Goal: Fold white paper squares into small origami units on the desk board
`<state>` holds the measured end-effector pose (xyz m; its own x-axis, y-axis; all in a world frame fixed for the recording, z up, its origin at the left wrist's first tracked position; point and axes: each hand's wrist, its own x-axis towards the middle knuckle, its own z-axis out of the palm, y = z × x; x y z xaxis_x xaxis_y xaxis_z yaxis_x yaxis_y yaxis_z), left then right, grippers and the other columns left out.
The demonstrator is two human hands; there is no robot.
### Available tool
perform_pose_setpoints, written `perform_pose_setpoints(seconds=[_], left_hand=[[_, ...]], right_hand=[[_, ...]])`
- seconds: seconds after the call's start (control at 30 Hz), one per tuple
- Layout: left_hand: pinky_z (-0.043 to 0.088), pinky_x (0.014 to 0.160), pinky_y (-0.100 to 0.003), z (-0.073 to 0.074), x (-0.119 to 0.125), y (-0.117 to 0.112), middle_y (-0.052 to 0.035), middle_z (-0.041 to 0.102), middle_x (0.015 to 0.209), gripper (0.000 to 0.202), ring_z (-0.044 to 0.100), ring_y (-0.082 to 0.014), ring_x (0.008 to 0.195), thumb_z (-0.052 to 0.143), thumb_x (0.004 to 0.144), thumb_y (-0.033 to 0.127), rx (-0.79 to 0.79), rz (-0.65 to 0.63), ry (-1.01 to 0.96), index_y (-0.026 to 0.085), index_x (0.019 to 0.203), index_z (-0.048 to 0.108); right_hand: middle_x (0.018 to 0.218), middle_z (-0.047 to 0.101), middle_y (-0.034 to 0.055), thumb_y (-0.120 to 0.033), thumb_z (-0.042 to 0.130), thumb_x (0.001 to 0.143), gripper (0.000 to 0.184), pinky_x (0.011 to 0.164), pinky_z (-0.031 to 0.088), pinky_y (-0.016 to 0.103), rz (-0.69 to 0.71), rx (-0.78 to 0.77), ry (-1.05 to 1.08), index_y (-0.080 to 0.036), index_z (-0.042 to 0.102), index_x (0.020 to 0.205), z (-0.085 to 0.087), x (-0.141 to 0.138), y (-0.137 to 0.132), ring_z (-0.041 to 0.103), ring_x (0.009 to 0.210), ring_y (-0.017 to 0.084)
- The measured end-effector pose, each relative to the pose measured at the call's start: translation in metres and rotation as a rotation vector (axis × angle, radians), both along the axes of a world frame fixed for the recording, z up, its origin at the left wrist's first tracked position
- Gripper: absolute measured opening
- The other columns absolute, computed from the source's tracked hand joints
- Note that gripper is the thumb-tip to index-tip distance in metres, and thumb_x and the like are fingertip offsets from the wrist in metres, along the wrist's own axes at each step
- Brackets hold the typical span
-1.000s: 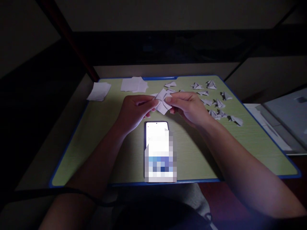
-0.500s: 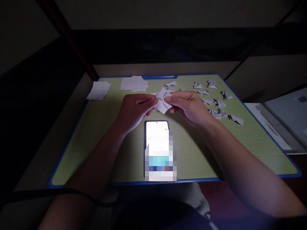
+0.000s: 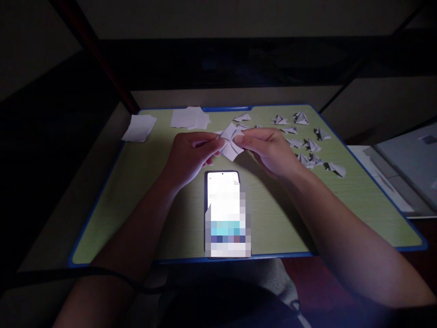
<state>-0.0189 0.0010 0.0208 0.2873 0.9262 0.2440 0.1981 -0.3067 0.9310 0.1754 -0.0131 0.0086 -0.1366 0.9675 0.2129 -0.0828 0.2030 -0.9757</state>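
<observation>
A small white folded paper piece [image 3: 231,143] is held just above the green table [image 3: 143,182], in the middle of the far half. My left hand [image 3: 191,157] pinches its left side with fingers closed. My right hand [image 3: 268,150] pinches its right side, thumb on top. A lit phone [image 3: 225,214] lies flat on the table directly below my hands, close to the near edge.
Several finished folded paper pieces [image 3: 310,146] lie scattered on the right part of the table. Two stacks of flat white paper squares [image 3: 189,118] [image 3: 139,127] sit at the far left. The room is dark. A grey device [image 3: 406,168] stands off the table's right side.
Both hands and the paper piece have stayed almost where they were; the view has shifted slightly downward. The phone screen's picture has changed a little.
</observation>
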Motion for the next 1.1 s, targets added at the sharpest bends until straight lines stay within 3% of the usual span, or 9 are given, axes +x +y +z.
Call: perform_pose_setpoints(seconds=[0.2,0.47,0.8,1.1], left_hand=[[0.044,0.044,-0.020,0.0016,0.0004,-0.0008,-0.0061,0.072,0.069,0.017,0.058,-0.0088,0.052,0.070,0.082,0.029,-0.011,0.002,-0.002,0.015,0.086,0.079],[0.043,0.044,-0.019,0.0014,0.0005,-0.0001,-0.0058,0.071,0.067,0.018,0.058,-0.0084,0.050,0.070,0.082,0.029,0.002,0.008,0.010,0.013,0.085,0.078],[0.041,0.042,-0.018,0.0001,0.0002,0.0005,-0.0054,0.071,0.067,0.017,0.057,-0.0074,0.048,0.070,0.082,0.027,-0.014,-0.001,-0.004,0.013,0.087,0.078],[0.041,0.042,-0.018,-0.0008,0.0007,0.0009,-0.0049,0.071,0.067,0.019,0.056,-0.0068,0.047,0.071,0.081,0.029,-0.030,-0.002,-0.026,0.012,0.088,0.078]], right_hand=[[0.068,0.066,0.0015,-0.038,0.077,0.081,0.023,0.063,0.046,0.030,0.029,0.025,-0.043,-0.021,0.075,0.066,0.0029,0.0001,-0.0009,0.056,0.064,0.013],[0.061,0.067,0.0008,-0.037,0.076,0.082,0.022,0.052,0.045,0.025,0.066,-0.004,-0.015,-0.018,0.076,0.072,0.0025,0.0002,-0.0006,0.056,0.054,0.009],[0.063,0.072,0.0016,-0.036,0.077,0.082,0.021,0.032,0.029,0.018,0.051,-0.012,0.009,-0.016,0.077,0.076,0.0032,0.0002,-0.0017,0.048,0.038,0.004],[0.062,0.071,0.0009,-0.035,0.078,0.082,0.021,0.031,0.030,0.017,0.045,-0.005,0.008,-0.016,0.077,0.074,0.0031,0.0010,-0.0010,0.049,0.036,0.004]])
